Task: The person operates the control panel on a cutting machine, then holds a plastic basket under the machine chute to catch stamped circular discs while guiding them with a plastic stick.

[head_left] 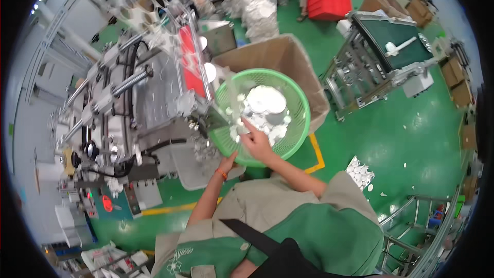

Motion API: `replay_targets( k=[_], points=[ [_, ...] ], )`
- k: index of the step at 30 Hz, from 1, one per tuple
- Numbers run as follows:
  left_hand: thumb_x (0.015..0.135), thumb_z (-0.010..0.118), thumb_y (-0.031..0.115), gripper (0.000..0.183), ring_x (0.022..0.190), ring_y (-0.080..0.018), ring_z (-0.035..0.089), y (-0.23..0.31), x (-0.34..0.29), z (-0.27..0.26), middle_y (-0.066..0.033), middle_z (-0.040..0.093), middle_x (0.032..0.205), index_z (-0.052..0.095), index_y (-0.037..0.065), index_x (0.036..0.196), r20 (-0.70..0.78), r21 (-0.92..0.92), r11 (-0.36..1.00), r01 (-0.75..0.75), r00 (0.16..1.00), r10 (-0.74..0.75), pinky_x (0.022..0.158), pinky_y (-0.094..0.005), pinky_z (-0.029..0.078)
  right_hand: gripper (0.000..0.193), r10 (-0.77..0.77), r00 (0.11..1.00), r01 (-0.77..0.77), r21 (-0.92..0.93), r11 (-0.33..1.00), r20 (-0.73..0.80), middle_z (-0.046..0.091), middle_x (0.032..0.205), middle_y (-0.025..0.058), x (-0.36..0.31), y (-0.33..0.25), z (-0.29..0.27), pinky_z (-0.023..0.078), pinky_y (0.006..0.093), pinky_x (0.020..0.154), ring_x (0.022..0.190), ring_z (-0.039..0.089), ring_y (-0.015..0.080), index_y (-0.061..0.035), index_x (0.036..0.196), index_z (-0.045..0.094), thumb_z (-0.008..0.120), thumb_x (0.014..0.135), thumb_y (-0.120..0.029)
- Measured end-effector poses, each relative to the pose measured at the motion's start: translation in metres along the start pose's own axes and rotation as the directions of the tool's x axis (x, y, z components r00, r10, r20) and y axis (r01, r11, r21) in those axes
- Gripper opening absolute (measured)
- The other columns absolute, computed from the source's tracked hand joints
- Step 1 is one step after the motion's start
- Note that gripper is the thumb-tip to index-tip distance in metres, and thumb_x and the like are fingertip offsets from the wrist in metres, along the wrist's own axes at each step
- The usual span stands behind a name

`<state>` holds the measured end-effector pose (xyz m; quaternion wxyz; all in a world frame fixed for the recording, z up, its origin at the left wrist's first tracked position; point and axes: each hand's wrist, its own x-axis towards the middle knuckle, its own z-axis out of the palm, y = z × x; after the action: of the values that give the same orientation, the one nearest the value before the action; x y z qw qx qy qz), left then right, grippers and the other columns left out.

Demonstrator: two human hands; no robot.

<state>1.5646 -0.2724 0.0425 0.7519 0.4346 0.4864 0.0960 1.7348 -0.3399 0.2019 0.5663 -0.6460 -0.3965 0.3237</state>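
Note:
A round green plastic basket (303, 110) sits in front of me, holding white discs and scraps (265, 100). Inside its near left part is my right hand (258, 145), with index finger and thumb apart and no object visible between them. Its fingertips are close to the white pieces. My left hand (227, 162) is closed at the basket's near left rim; its fingers are partly hidden. A pale translucent strip (234, 98) hangs over the basket's left side, above the right hand's index finger.
A large machine (139, 92) with rollers and a red panel stands left of the basket. Behind the basket is an open cardboard box (278, 54). A conveyor (396, 41) stands at the right, a red crate (329, 2) farther back. Several white scraps (359, 173) lie on the green floor.

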Motion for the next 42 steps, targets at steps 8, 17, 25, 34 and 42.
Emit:
replay_targets(
  k=[8,17,25,34,42],
  points=[
    [0.082,0.055,0.037,0.043,0.073,-0.0169,0.060,0.000,0.007,-0.013,-0.0045,0.058,0.092,0.046,0.009,0.113,0.008,0.049,0.996,0.069,0.998,-0.070,0.060,-0.0290,0.051,0.055,-0.011,0.990,0.044,-0.230,0.972,0.140,0.046,0.050,0.0047,0.001,0.018,0.019,0.036,0.0280,0.047,0.046,0.042,0.0115,-0.0101,0.131,0.034,0.051,0.079,-0.018],
    [0.083,0.054,0.038,0.043,0.072,-0.0171,0.061,0.003,0.007,-0.006,-0.0059,0.060,0.091,0.048,0.004,0.108,0.008,0.059,0.997,0.040,0.999,-0.041,0.059,-0.0284,0.050,0.052,-0.076,0.995,0.082,-0.100,0.992,0.067,0.040,0.048,0.0074,0.012,-0.029,0.001,0.033,0.0302,0.045,0.042,0.036,0.0172,-0.0109,0.130,0.034,0.050,0.081,-0.017],
    [0.082,0.054,0.040,0.042,0.071,-0.0166,0.060,0.006,0.003,-0.005,-0.0049,0.060,0.088,0.049,0.007,0.108,0.034,0.071,0.997,0.017,0.999,-0.019,0.059,-0.0284,0.050,0.055,0.071,0.987,-0.049,-0.154,0.987,0.143,0.046,0.052,0.0062,-0.002,0.020,0.004,0.038,0.0272,0.050,0.046,0.042,0.0139,-0.0119,0.131,0.034,0.052,0.080,-0.018],
    [0.085,0.050,0.035,0.038,0.074,-0.0177,0.060,0.002,0.008,-0.011,-0.0062,0.059,0.092,0.045,0.006,0.110,0.025,0.068,0.997,0.042,0.999,-0.044,0.062,-0.0307,0.050,0.054,-0.064,0.987,0.090,-0.180,0.979,0.146,0.041,0.048,0.0061,0.004,0.002,0.014,0.034,0.0283,0.046,0.044,0.038,0.0126,-0.0112,0.132,0.032,0.050,0.081,-0.019],
    [0.082,0.055,0.039,0.045,0.078,-0.0157,0.059,0.007,0.007,-0.006,-0.0041,0.058,0.095,0.048,0.006,0.111,0.004,0.107,0.991,0.077,0.997,-0.078,0.065,-0.0291,0.049,0.052,0.008,1.000,-0.008,-0.076,0.997,-0.006,0.040,0.047,0.0044,0.001,-0.022,-0.001,0.033,0.0278,0.045,0.043,0.034,0.0116,-0.0093,0.129,0.036,0.052,0.080,-0.017]
  ],
)
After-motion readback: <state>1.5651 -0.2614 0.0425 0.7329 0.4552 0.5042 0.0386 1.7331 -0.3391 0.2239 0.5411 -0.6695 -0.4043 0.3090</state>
